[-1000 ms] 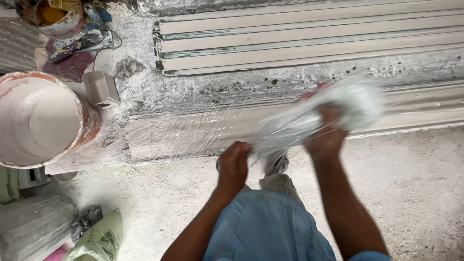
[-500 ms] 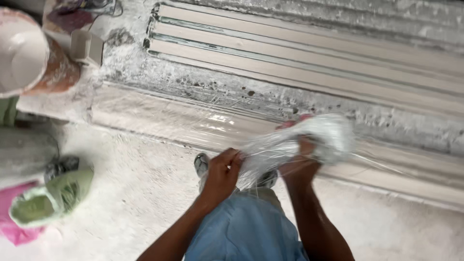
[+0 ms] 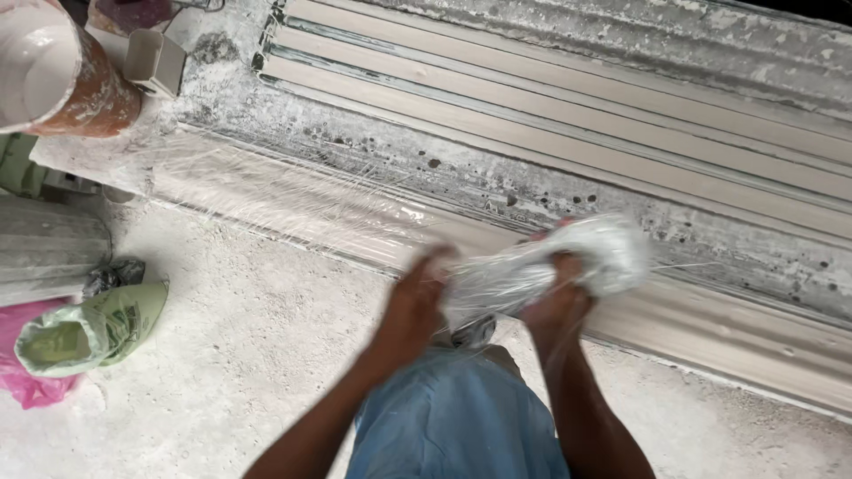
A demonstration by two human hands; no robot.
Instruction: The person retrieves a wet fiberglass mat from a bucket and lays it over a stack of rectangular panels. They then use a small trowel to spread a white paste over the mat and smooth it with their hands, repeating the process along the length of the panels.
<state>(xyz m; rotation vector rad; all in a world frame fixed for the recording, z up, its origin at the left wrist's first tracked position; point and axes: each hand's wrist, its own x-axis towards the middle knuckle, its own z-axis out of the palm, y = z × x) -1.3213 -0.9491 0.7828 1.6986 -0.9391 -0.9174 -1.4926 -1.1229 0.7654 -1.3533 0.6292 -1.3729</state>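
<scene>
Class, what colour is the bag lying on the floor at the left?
The bag is pale green, seen best in the head view.

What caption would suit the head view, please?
Both hands, left and right, gather clear plastic wrap above a wrapped moulding strip.

Looks like a plaster or moulding workshop, rough and dusty. Long pale cast strips (image 3: 568,133) lying in rows on a grey, pitted, powder-crusted casting bed (image 3: 373,146). A bucket (image 3: 53,71) caked with white plaster at the upper left. Dusty concrete floor (image 3: 248,355) strewn with a green sack (image 3: 89,333) and pink bag (image 3: 22,368).
</scene>
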